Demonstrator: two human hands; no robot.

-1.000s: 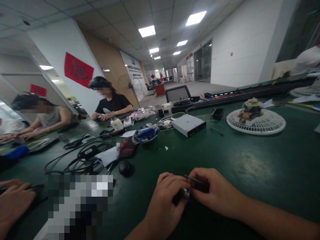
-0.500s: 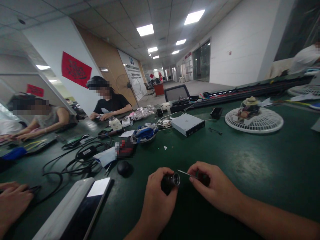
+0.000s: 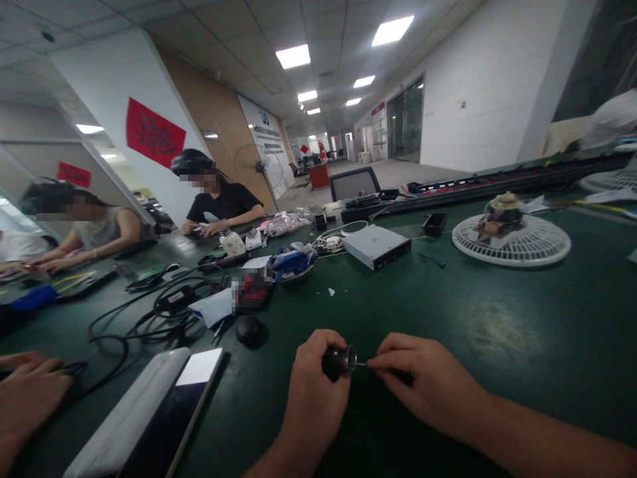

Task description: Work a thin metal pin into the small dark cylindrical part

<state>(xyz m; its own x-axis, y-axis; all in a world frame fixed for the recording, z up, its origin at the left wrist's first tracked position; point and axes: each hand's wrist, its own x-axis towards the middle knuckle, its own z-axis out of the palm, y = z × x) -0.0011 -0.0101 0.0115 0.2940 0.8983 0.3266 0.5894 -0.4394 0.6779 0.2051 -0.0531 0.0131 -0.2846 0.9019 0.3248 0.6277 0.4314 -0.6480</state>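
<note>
My left hand grips a small black cylinder with a shiny metal rim, like a lens barrel, and its open end faces right. My right hand pinches a slim metal probe. The probe's tip reaches the cylinder's rim, and its rear end is hidden in my fingers. A black computer mouse lies on the green mat to the left of my hands.
A tablet lies at lower left, beside a co-worker's hand. Black cables with an adapter spread behind it. Farther off are a silver drive box, a round white fan grille, and seated co-workers.
My hands have drawn closer together. The probe's tip has moved left from a gap beside the cylinder to its rim. The cylinder has risen slightly since the hands were bunched around it.
</note>
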